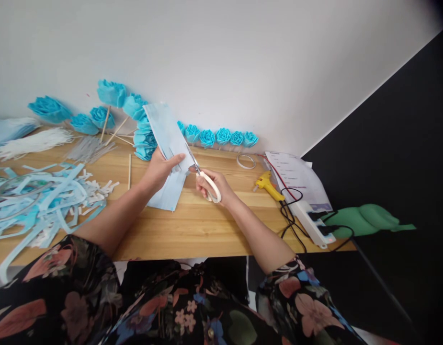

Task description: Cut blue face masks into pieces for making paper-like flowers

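My left hand [161,168] pinches a light blue, flattened face mask [164,125] with thumb and fingers, tilted up above the table. In my right hand [220,185] is a pair of scissors with white handles [209,182], their blades lying along the right edge of the mask. Whether the blades are open or closed on the material is hard to make out. Just under my hands, another light blue sheet [171,194] lies on the wooden table. Blue paper-like flowers [145,139] stand close behind my left hand.
Cut strips and scraps [45,201] heap at the left, near white ear loops [38,142] and grey wires [88,147]. More blue flowers [223,136] line the wall. To the right lie a yellow glue gun [266,184], a power strip [311,225], cables and papers [296,175].
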Motion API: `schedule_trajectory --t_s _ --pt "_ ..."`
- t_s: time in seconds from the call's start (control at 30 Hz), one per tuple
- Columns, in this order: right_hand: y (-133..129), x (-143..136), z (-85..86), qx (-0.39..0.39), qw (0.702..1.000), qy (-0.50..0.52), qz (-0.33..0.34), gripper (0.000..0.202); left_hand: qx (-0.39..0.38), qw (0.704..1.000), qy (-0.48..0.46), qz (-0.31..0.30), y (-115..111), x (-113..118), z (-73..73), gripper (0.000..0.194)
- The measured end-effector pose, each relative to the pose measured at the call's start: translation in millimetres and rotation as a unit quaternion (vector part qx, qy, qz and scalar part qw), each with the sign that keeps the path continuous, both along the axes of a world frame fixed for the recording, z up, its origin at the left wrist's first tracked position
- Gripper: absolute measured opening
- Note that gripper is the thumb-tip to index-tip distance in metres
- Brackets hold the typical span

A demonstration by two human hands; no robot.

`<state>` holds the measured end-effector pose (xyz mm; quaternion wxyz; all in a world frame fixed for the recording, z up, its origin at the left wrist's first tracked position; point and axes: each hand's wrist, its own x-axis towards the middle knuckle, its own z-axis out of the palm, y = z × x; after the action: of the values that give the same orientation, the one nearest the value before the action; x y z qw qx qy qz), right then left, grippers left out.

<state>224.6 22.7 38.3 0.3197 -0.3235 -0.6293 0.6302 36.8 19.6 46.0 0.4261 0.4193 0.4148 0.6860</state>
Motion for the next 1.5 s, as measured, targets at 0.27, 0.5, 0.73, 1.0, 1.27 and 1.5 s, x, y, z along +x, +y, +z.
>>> schedule_trajectory --t_s 0.27,0.5,0.73,1.0,1.27,1.5 --pt "0.4 0.8 3.8 -0.011 1.0 -0.007 0.025 0.063 -0.003 1.0 -0.005 0.013 -2.3 0.1 3.2 0.049" --pt "1.9 1.5 1.4 0.011 0.999 -0.001 0.044 0.062 -0.008 1.0 0.005 0.006 -3.6 2.1 5.0 0.052" --pt "3.8 1.9 -3.2 0.032 0.999 -0.003 0.033 0.063 -0.011 1.0 0.02 -0.011 -5.1 3.9 5.4 0.051" --pt "3.8 1.9 0.5 -0.017 0.999 0.016 0.026 0.112 -0.014 0.999 0.035 0.005 -2.4 2.2 2.0 0.058" --pt "2.7 2.0 1.0 -0.003 1.0 0.01 0.027 0.103 -0.011 0.996 0.092 -0.018 -3.8 2.2 1.7 0.053" --pt "2.6 1.8 1.0 -0.008 0.999 0.029 0.029 0.105 -0.017 0.998 0.062 -0.009 -2.5 2.0 -0.8 0.06"
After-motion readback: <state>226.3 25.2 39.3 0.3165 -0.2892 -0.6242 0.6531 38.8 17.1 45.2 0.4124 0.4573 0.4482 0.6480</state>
